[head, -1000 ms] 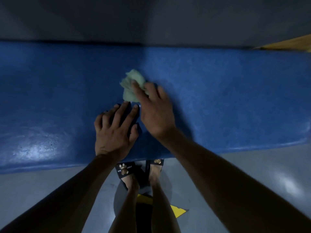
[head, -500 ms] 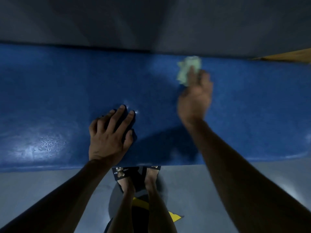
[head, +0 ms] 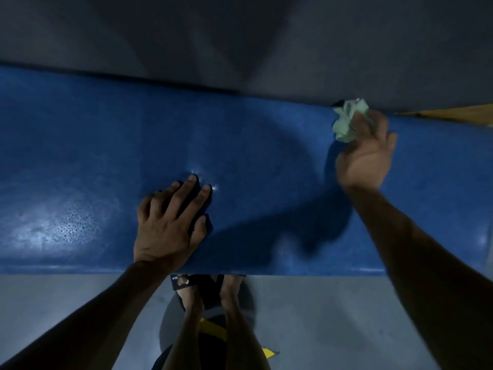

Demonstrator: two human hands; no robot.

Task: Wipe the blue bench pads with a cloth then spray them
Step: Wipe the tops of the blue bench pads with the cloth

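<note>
My right hand (head: 365,158) closes its fingers (head: 380,129) over a crumpled pale green cloth (head: 348,120), pressing it against the blue bench pad (head: 253,145) at the pad's far edge, toward the right end. The cloth bunches out past my fingertips and reaches the seam where the pad meets the grey wall (head: 240,36). The hand is motion-blurred, so I cannot tell the exact position of the thumb.

My left hand (head: 170,222) lies flat and spread, palm down, on the near half of the pad, left of centre; it holds nothing. Its fingertips dent the surface, and two small bright highlights show just beyond them.

The pad runs across the whole width of the view. A patch of small droplets (head: 72,225) glistens on its near left portion, well apart from the cloth. My right forearm (head: 416,249) casts a dark shadow across the pad between the two hands.

Beyond the cloth, at the far right, a yellowish wooden strip (head: 458,113) borders the pad. Below the pad's near edge lies a grey floor (head: 66,303), where my feet in dark sandals (head: 192,281) stand beside a yellow floor marking (head: 213,328).
</note>
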